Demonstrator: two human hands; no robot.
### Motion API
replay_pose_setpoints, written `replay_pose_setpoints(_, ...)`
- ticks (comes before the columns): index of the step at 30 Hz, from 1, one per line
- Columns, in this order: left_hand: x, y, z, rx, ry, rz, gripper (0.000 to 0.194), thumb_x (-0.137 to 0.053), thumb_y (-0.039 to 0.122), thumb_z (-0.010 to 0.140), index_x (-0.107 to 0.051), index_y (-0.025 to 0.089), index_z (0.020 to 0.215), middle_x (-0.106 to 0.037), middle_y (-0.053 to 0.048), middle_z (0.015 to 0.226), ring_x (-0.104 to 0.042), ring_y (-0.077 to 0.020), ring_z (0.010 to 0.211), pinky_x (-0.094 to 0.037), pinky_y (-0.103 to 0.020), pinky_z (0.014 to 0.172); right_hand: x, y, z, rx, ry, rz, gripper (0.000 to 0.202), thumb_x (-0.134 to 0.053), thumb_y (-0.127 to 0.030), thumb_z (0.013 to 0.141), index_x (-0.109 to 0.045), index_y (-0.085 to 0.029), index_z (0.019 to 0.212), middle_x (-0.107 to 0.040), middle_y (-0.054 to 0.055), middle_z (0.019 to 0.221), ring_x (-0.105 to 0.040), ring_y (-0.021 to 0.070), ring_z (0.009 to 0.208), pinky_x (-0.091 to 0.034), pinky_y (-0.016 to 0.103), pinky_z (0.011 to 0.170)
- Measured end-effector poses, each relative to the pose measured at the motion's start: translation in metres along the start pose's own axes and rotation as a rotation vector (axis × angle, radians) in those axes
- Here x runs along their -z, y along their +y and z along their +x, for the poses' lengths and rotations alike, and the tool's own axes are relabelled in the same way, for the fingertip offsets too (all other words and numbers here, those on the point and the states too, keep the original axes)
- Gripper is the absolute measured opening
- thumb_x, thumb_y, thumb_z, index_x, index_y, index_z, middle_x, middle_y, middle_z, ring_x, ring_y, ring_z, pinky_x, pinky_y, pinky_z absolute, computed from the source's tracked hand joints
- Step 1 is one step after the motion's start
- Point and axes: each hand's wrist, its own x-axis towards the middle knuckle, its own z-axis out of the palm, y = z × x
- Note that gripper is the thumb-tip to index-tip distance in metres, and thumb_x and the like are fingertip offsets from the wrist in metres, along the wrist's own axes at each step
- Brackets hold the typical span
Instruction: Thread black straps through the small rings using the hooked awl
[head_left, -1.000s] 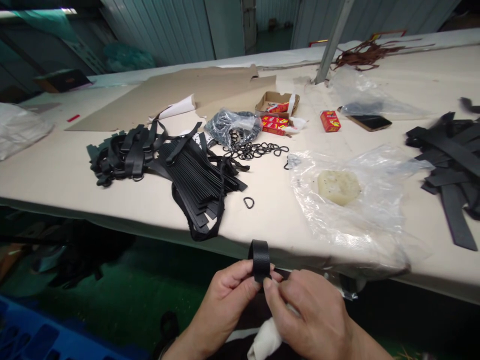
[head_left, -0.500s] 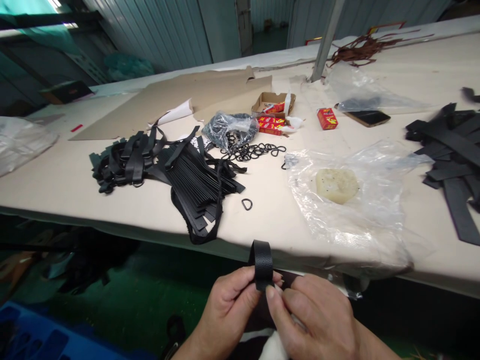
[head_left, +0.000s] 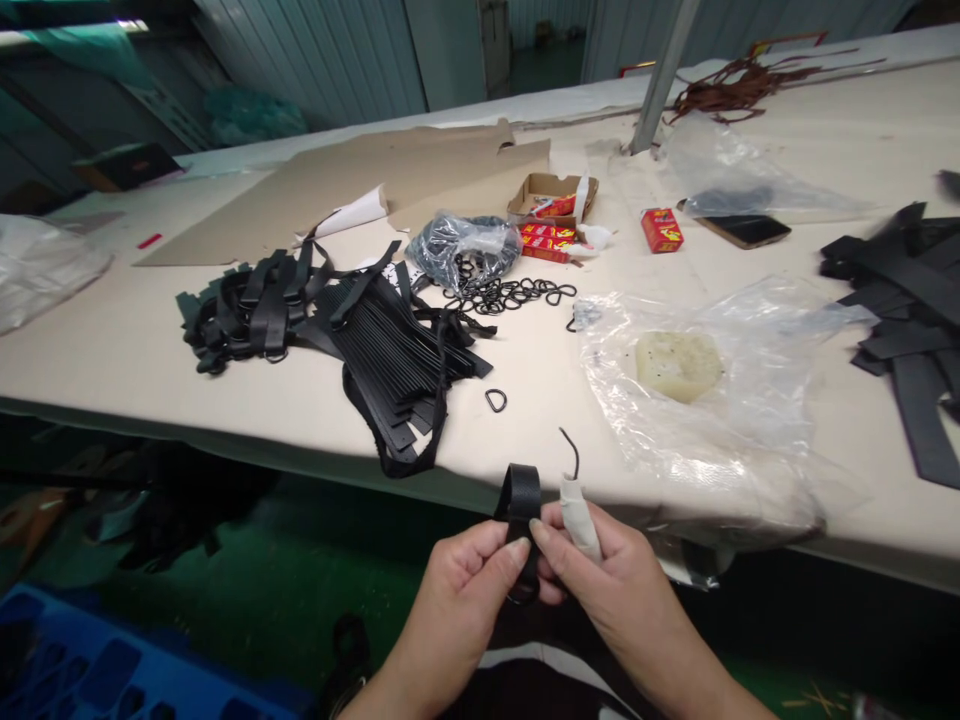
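Note:
A black leather strap [head_left: 523,500] bent into a loop stands up between my hands, just in front of the table's edge. My left hand [head_left: 469,585] pinches it from the left, thumb on its face. My right hand [head_left: 611,570] grips the strap's right side with thumb and fingers. Tucked in that same hand is a tool with a white wrapped handle [head_left: 579,518] and a thin, curved dark tip pointing up. Low on the strap, a dark ring partly shows beneath my fingers. A loose black D-ring [head_left: 496,400] lies on the table beyond.
Flat black straps [head_left: 397,350] and looped straps [head_left: 259,310] lie left of centre, with many black rings [head_left: 517,293] behind. A yellowish block [head_left: 679,366] rests on clear plastic [head_left: 757,430]. Red boxes [head_left: 662,231], a phone [head_left: 746,231] and more black strips [head_left: 911,320] lie further right.
My right hand has turned, and the white-handled tool now points upward with its tip exposed. The strap loop sits slightly higher, with both hands gripping its sides.

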Motion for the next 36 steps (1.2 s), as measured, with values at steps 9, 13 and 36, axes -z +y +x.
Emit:
replay_pose_setpoints(9, 0.005, -0.004, 0.000, 0.079, -0.099, -0.193, 0.022, -0.051, 0.024, 0.088, -0.068, 0.010, 0.091, -0.067, -0.007, 0.072, -0.059, -0.0146, 0.067, -0.041, -0.027, 0.071, -0.004, 0.011, 0.004, -0.106, -0.018, 0.198, 0.030, -0.059, -0.043, 0.080, -0.051, -0.016, 0.071, -0.047, -0.005, 0.052, -0.046, 0.0086, 0.048, -0.038, 0.020, 0.048)
replay_pose_setpoints(13, 0.006, -0.002, 0.000, 0.105, -0.085, -0.149, 0.024, -0.052, 0.026, 0.088, -0.069, 0.009, 0.087, -0.066, -0.007, 0.067, -0.058, -0.0149, 0.065, -0.042, -0.028, 0.071, -0.005, 0.013, 0.005, -0.143, -0.031, 0.263, 0.032, -0.061, -0.044, 0.078, -0.048, -0.016, 0.068, -0.047, -0.005, 0.052, -0.046, 0.0090, 0.047, -0.038, 0.021, 0.047)
replay_pose_setpoints(36, 0.006, 0.010, 0.031, -0.173, -0.021, 0.241, 0.028, -0.063, 0.041, 0.077, -0.071, 0.020, 0.091, -0.070, -0.003, 0.083, -0.061, -0.0201, 0.075, -0.050, -0.025, 0.072, 0.009, -0.004, 0.010, 0.509, 0.317, -0.354, 0.011, -0.046, -0.025, 0.082, -0.052, -0.019, 0.089, -0.060, 0.001, 0.063, -0.056, 0.0142, 0.053, -0.045, 0.023, 0.052)
